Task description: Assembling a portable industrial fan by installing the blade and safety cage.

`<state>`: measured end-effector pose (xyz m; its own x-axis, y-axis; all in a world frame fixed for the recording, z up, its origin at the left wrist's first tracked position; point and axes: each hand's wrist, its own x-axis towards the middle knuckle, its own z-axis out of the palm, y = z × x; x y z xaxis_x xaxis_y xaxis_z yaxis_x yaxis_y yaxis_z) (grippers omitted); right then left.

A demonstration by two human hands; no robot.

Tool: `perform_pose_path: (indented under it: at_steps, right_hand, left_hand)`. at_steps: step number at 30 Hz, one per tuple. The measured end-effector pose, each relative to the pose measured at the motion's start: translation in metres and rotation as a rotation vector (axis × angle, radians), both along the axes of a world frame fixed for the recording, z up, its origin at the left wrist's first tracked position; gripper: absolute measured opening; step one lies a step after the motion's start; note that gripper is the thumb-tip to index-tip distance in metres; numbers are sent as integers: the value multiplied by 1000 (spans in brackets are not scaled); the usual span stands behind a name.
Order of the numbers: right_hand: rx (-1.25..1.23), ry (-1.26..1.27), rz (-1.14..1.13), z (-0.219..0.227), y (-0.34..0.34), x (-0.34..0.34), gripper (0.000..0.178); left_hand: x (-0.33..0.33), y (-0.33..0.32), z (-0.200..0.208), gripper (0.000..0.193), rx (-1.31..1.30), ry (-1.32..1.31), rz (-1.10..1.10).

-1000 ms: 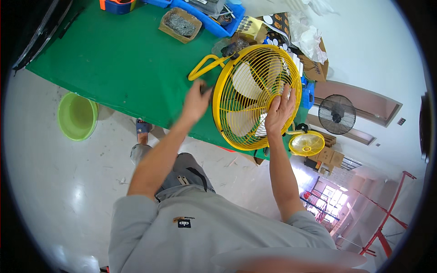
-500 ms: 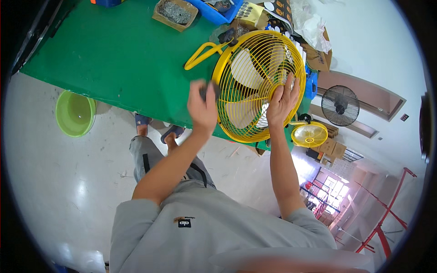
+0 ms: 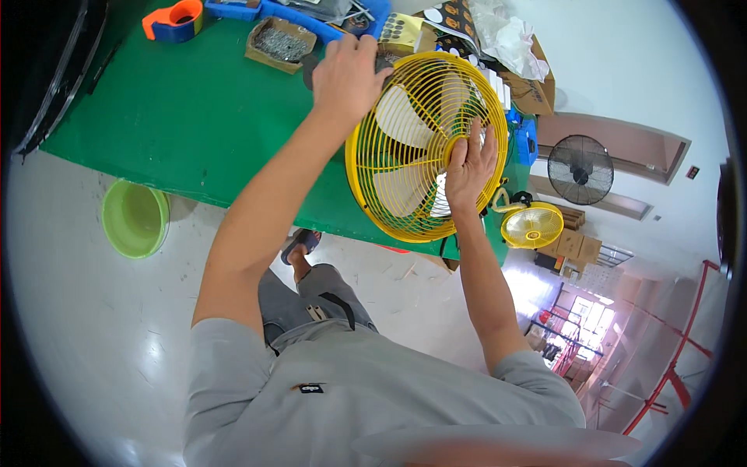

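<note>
A yellow wire-cage fan (image 3: 402,159) with pale blades stands tilted on the green table (image 3: 179,117). My right hand (image 3: 471,170) lies against the front of its grille by the hub, fingers stretched out over the wires. At the fan's upper left side, my left hand (image 3: 348,78) is closed round a dark knob-like piece (image 3: 310,71), which shows at the edge of the hand. The hand hides most of that piece and the fan's yellow bracket.
Beyond the left hand stand a cardboard box of small metal parts (image 3: 282,44) and a blue bin (image 3: 373,12). An orange and blue tape dispenser (image 3: 175,23) is at the far left. A green bucket (image 3: 134,219) sits on the floor. Other fans (image 3: 533,226) stand to the right.
My left hand has moved up and away from me, from the fan's left rim to its upper side, taking the dark piece along. My right hand stays on the grille.
</note>
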<state>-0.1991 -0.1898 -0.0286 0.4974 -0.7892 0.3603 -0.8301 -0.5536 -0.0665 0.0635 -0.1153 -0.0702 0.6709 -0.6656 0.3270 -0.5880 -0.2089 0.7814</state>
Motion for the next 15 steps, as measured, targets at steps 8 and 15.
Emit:
perform_pose_path:
  at_steps: [8,15]
  right_hand:
    - [13,-10,-59,5,4,0,53]
    - [57,-23,-47,6,4,6,54]
  left_hand:
    - [-17,42,-8,31,-2,152,-14]
    - [27,-75,25,30,218,-188,-282]
